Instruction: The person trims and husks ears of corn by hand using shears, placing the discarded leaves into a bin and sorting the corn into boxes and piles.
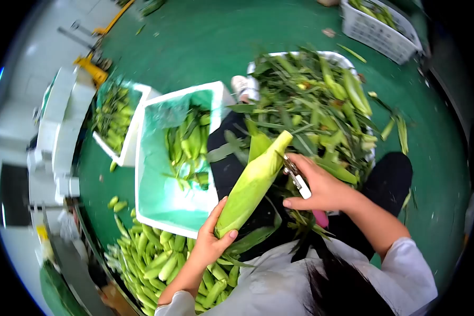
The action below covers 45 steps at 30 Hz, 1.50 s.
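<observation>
Seated on the green floor side of the room, the person holds an ear of corn [250,187] slantwise over the lap, its pale, blunt stalk end pointing up and away, between a white foam box [140,174] and a heap of torn leaves [310,105]. The left hand [210,242] cups the lower end, fingers curled around the smooth, ribbed, bright green husk, with the thumb lying along the near side. The right hand [326,187] is closed around small metal shears [295,176], one grip white and a pink one showing below; their metal end sits right beside the husk near the stalk, though whether it touches is hard to tell. A loose, broad leaf flap stands out from the stalk end. The foam box is deep and rectangular, lined with crinkled, glossy green film, and some slim green ears lie inside. Beyond it sits a second foam box [109,151], filled with greenery. The ragged, strappy leaves overflow a pale basket [343,59]. Beside the person's left arm spreads a pile of plump, light green ears [155,258]. Farther off stands a slotted white crate [374,39] holding more green pieces.
</observation>
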### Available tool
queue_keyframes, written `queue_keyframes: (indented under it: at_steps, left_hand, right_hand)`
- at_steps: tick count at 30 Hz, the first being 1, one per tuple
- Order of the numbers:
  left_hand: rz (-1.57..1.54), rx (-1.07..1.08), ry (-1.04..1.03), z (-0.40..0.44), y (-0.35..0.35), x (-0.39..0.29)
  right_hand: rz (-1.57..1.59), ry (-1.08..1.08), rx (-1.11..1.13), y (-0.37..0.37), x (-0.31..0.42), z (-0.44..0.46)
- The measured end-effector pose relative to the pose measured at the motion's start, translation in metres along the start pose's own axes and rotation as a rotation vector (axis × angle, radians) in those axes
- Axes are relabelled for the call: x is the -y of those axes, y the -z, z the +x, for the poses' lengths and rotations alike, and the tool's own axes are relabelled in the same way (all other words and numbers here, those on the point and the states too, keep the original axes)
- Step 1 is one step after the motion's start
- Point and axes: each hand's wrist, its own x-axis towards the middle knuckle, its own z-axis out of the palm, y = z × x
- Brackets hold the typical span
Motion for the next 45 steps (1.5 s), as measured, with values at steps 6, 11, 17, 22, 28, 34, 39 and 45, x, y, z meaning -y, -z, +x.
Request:
queue_keyframes:
  at_steps: [6,11,17,22,28,34,39,45]
  left_hand:
    - [-0.413,0.302,0.275,0.052,-0.031,-0.019]
    - [-0.558,0.560,0.421,0.082,-0.023,-0.021]
    - [0.078,0.582,0.045,0.123,-0.020,-0.097]
    - [0.372,0.679,-0.248,0.158,-0.019,-0.175]
    - [0.279,0.183,-0.263,0.105,-0.049,-0.160]
    - [-0.762,0.096,-0.190,0.136,-0.149,-0.080]
    - [-1.018,-0.243,-0.288,0.151,-0.168,-0.106]
    - [-0.898,0.292,-0.014,0.160,-0.113,-0.079]
  right_hand:
    - [-0.043,-0.185,-0.173,0.042,-0.028,-0.043]
    - [0.956,-0.341,-0.180,0.056,-0.055,-0.106]
    - [-0.096,0.018,-0.446,0.100,-0.002,-0.085]
    - [0.192,0.034,0.064,0.099,-0.021,-0.051]
    - [0.816,-0.064,-0.230,0.054,-0.047,-0.066]
    - [1.020,-0.203,-0.083,0.048,-0.032,-0.063]
    - [0.750,-0.309,-0.212,0.022,-0.034,-0.067]
    - [0.062,-0.264,-0.521,0.071,-0.040,-0.081]
